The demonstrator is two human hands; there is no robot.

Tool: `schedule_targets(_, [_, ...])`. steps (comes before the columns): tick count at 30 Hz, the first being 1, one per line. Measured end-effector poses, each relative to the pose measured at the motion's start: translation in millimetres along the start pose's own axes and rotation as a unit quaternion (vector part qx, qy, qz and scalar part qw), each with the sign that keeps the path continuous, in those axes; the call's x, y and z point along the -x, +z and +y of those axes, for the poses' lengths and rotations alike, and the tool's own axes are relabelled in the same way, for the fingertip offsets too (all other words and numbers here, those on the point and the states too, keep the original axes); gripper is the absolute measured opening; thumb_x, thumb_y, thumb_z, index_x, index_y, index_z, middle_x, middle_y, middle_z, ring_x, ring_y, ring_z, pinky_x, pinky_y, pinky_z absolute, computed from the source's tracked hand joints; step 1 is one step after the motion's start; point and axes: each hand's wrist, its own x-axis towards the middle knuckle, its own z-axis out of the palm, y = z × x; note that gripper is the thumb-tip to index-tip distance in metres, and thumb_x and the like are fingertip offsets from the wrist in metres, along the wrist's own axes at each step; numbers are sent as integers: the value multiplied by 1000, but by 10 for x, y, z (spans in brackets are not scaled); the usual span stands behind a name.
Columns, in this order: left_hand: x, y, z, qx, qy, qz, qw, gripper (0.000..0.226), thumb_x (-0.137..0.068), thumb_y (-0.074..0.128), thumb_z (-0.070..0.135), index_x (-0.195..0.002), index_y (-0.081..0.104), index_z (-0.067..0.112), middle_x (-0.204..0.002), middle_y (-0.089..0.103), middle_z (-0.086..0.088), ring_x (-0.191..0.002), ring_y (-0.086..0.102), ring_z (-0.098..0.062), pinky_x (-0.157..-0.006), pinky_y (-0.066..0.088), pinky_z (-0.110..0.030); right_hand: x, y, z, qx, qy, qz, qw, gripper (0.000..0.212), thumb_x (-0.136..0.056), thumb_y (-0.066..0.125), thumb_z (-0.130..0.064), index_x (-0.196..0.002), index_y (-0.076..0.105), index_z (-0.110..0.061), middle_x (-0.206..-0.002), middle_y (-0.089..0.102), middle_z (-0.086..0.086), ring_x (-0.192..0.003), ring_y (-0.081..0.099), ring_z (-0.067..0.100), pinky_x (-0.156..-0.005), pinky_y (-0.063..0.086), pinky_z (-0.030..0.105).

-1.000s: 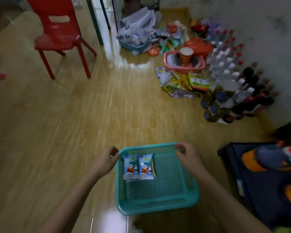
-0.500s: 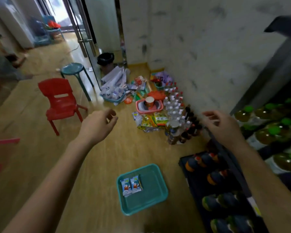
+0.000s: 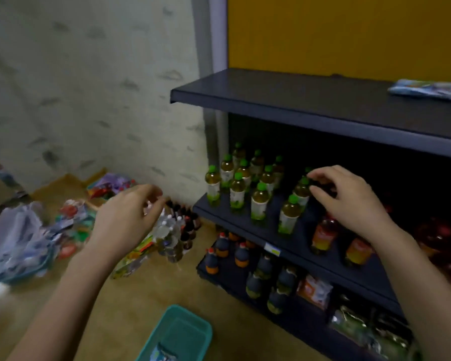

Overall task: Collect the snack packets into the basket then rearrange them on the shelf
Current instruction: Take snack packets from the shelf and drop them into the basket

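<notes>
Both hands have left the basket (image 3: pixel 182 332) and risen. The left hand (image 3: pixel 125 220) and right hand (image 3: pixel 349 196) hang loosely curled and empty. The basket sits on the floor with packets (image 3: pixel 163 354) inside it, and the view has swung up to the shelf (image 3: pixel 297 100) — shelving probably comes next.

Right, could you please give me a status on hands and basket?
Left hand and right hand both empty, in front of the shelf. Basket on floor, snack packet inside. Nothing in the way.
</notes>
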Motion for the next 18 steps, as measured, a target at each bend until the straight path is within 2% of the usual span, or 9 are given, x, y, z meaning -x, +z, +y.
schedule_targets(5, [-259, 126, 935, 83, 130, -10, 988, 22, -91, 51, 36, -100, 63, 20, -84, 66, 3, -74, 63, -23, -63, 49, -34, 648, -714, 458, 45, 95, 71, 992, 25, -90, 55, -28, -114, 59, -25, -115, 58, -5, -109, 56, 16, -88, 49, 37])
schedule_targets(9, [-377, 292, 1716, 152, 196, -6, 969, 20, -89, 54, 34, -100, 64, 20, -89, 68, 2, -83, 64, -23, -65, 49, -34, 1061, -1211, 818, 67, 152, 144, 976, 22, -88, 57, -27, -109, 62, -24, -108, 60, -7, -103, 59, 14, -87, 51, 39])
schedule_targets(13, [-469, 453, 2515, 198, 232, 3, 952, 19, -89, 55, 33, -101, 64, 23, -91, 67, 7, -89, 64, -18, -68, 46, -29, 1326, -1634, 1218, 74, 186, 191, 961, 20, -85, 59, -26, -105, 63, -26, -100, 60, -10, -98, 61, 13, -86, 51, 42])
schedule_targets(18, [-628, 574, 3390, 229, 248, 30, 941, 17, -88, 55, 34, -99, 64, 23, -85, 64, 10, -84, 62, -17, -66, 42, -27, 1343, -2118, 1743, 95, 201, 194, 956, 19, -86, 59, -27, -105, 62, -25, -101, 61, -8, -99, 60, 13, -88, 49, 40])
